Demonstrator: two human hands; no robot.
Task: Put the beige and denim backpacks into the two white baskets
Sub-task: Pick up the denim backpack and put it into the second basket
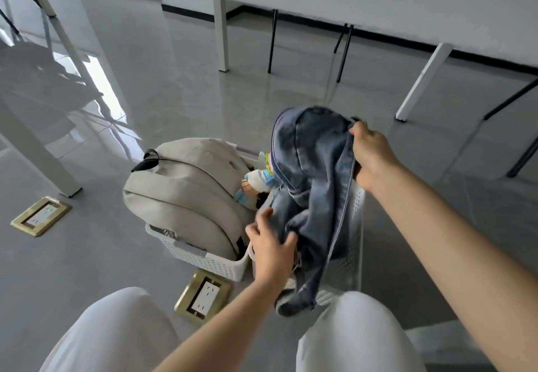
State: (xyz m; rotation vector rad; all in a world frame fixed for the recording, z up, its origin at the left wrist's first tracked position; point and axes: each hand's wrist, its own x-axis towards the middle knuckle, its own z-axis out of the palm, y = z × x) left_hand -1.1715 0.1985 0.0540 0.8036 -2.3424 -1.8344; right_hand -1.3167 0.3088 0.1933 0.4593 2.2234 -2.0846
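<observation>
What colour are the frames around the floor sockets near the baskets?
Shiny brass-gold around white inserts, seen on both floor sockets in the head view.

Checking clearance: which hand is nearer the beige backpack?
Left. The left hand is right beside the beige backpack; the right hand is across the denim backpack.

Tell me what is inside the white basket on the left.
The left white basket holds the beige backpack, lying on its side and bulging above the rim. A colourful toy shows at its far end. Anything beneath the backpack is covered.
</observation>
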